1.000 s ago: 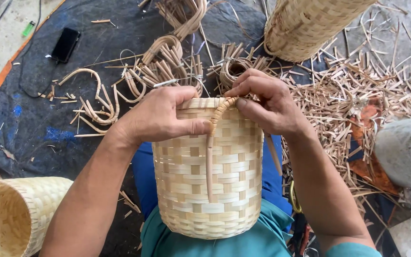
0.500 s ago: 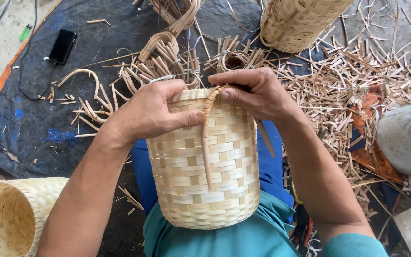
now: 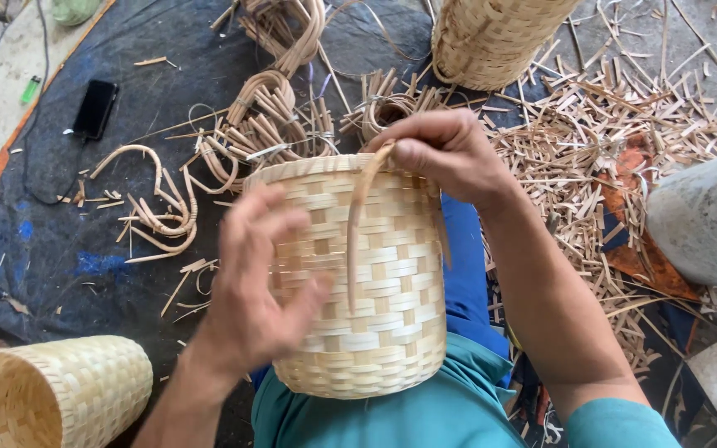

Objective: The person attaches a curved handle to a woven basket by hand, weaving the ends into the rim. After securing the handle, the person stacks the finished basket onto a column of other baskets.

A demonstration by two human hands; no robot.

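A pale woven bamboo basket (image 3: 375, 299) rests upright against my lap, mouth facing away. A curved bamboo strip (image 3: 357, 224) hangs from its rim down the near wall. My right hand (image 3: 446, 149) grips the rim at the top of that strip. My left hand (image 3: 255, 282) hovers beside the basket's left wall with its fingers spread, blurred by motion, holding nothing.
A second woven basket (image 3: 51, 394) lies on its side at lower left. A third basket (image 3: 491, 41) stands at the top. Bent bamboo strips (image 3: 267, 116) and cut slivers (image 3: 616, 124) litter the dark tarp. A black phone (image 3: 95, 108) and a green lighter (image 3: 31, 89) lie at upper left.
My left hand has let go of the basket rim and drawn back down toward me, fingers open. My right hand stays on the rim and strip.
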